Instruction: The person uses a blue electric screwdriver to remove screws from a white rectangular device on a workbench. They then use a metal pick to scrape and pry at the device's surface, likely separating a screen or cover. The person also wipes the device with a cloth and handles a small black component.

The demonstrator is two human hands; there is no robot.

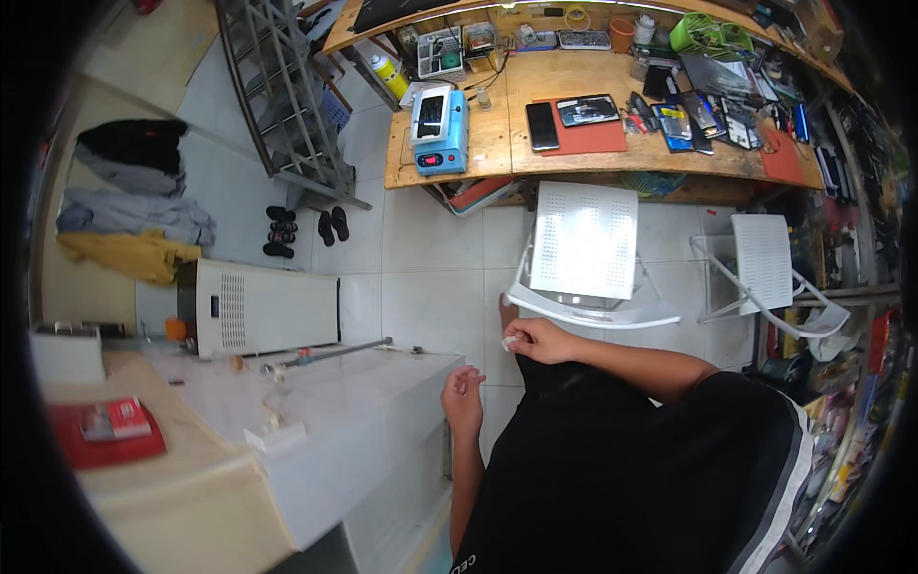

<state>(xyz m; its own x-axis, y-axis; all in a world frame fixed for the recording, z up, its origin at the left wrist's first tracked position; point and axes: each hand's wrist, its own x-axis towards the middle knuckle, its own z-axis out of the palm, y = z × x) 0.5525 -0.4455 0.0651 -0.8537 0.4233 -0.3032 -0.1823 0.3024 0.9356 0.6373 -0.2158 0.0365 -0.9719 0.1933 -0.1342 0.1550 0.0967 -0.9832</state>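
Observation:
My right hand [541, 342] is closed in front of my body, pinching a small white wad [509, 342] that looks like tissue. Lower and to the left, beside the white counter's edge, my left hand [463, 400] is raised with its fingers loosely bent and nothing visible in it. Neither hand touches the furniture. Nearest to the right hand is a white folding chair [585, 239]. Beyond it on the wooden workbench [478, 143] are a black phone [542, 126] and an opened phone [587, 110], both on a red-brown mat, and a blue machine [441, 134] holding another phone.
A white counter [373, 402] runs along my left, with a white cabinet [268, 306] behind it. Another folding chair [762, 263] stands at the right, before crowded shelves. Sandals [333, 225] lie on the floor near a metal staircase [287, 96]. Phone parts crowd the bench's right side.

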